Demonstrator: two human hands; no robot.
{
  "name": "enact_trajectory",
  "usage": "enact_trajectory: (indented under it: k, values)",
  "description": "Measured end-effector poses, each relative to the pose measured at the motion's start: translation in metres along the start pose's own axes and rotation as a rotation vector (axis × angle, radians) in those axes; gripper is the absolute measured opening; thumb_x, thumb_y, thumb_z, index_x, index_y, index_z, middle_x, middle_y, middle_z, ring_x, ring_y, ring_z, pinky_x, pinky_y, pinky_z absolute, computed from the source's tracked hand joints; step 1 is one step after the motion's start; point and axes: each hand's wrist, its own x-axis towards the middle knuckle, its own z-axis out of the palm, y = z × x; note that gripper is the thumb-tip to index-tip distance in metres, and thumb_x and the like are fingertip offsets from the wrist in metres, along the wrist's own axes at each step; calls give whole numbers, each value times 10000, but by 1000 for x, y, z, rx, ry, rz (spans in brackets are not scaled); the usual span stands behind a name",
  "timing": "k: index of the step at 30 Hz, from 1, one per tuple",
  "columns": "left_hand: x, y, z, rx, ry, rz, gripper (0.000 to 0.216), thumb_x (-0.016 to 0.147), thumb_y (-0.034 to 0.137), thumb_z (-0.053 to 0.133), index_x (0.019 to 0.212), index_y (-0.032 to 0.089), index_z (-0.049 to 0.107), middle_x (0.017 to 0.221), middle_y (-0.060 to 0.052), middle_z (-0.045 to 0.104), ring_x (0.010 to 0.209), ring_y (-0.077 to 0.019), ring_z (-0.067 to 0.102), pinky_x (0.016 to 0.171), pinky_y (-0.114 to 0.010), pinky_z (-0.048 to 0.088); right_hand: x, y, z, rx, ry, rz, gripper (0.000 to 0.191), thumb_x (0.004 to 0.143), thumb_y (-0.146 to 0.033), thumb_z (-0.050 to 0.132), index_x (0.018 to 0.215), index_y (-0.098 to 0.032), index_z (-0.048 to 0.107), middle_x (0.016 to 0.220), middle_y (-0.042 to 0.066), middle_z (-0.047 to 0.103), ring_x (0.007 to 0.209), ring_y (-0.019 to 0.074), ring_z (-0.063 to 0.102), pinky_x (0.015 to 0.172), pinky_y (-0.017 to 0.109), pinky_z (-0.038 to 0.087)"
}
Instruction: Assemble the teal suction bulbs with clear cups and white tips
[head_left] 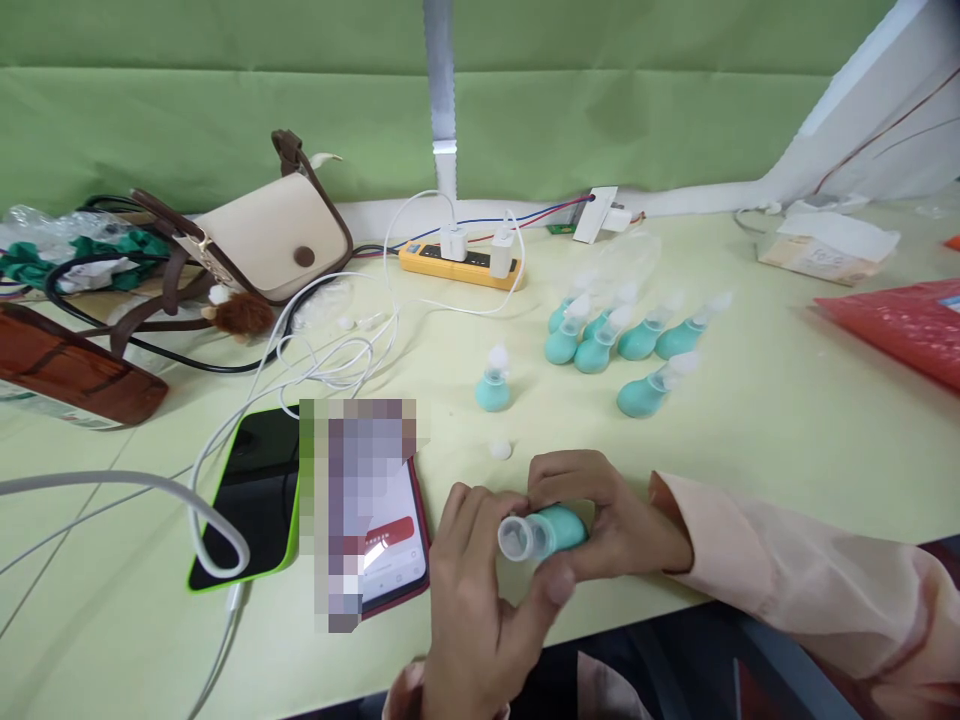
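Between my two hands, close to the table's front edge, is a nasal aspirator [559,528] with a teal bulb and a translucent nozzle, its open end turned toward me. My right hand [600,510] is closed around the bulb. The fingers and thumb of my left hand [484,575] curl about the nozzle side. Just beyond them a small whitish round piece [500,449] lies on the table. A similar aspirator [493,392] stands upright behind it. Several more teal aspirators [597,352] are grouped to the right, and one [643,396] lies tilted in front of that group.
Left of my hands lie a phone [394,540] with a lit screen and a green-cased phone [251,490]. White cables run to a yellow power strip [420,262]. A cream handbag [262,235], a paper packet [817,250] and a red package [900,320] sit farther out.
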Motion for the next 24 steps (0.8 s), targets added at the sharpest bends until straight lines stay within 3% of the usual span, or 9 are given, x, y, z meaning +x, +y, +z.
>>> enact_trajectory:
  k: [3, 7, 11, 14, 19, 24]
  values:
    - [2, -1, 1, 127, 67, 135, 176, 797, 273, 534, 676, 178, 448, 579, 7, 420, 565, -144, 373, 500, -285, 312, 0, -2, 0, -67, 9, -33, 320, 662, -453, 614, 655, -137, 560, 580, -20, 378, 461, 62, 332, 435, 217, 270]
    - [1, 1, 3, 148, 122, 175, 276, 760, 54, 506, 574, 191, 353, 513, 44, 320, 502, -114, 309, 459, -267, 248, 3, -7, -1, -116, -21, -95, 229, 642, -358, 597, 601, -146, 523, 593, -21, 362, 447, 53, 303, 421, 212, 251]
    - [0, 0, 5, 157, 107, 174, 296, 770, 51, 489, 550, 193, 352, 501, 44, 308, 489, -113, 304, 436, -266, 235, 4, -9, -1, -61, -93, -98, 146, 655, -293, 552, 671, -157, 503, 682, 10, 420, 504, 73, 385, 456, 213, 334]
    - [0, -4, 5, 173, 119, 183, 286, 774, 43, 488, 562, 191, 366, 501, 44, 314, 490, -114, 296, 439, -270, 230, 2, -7, 1, -23, -159, -104, 117, 717, -225, 517, 803, -156, 480, 810, 62, 486, 675, 121, 481, 592, 244, 420]
    - [0, -4, 4, 151, 126, 161, 293, 778, 31, 468, 572, 195, 342, 501, 48, 304, 485, -112, 275, 448, -276, 225, -2, -6, 1, -108, -331, -122, 69, 839, -223, 389, 847, -157, 406, 744, 47, 493, 672, 132, 436, 619, 261, 404]
    - [-3, 1, 2, 58, 61, 35, 296, 817, 82, 430, 572, 194, 306, 508, 48, 289, 486, -102, 334, 440, -249, 256, -4, -6, 1, -112, -363, -175, 162, 883, -286, 342, 895, -139, 411, 780, 67, 505, 707, 139, 449, 655, 265, 414]
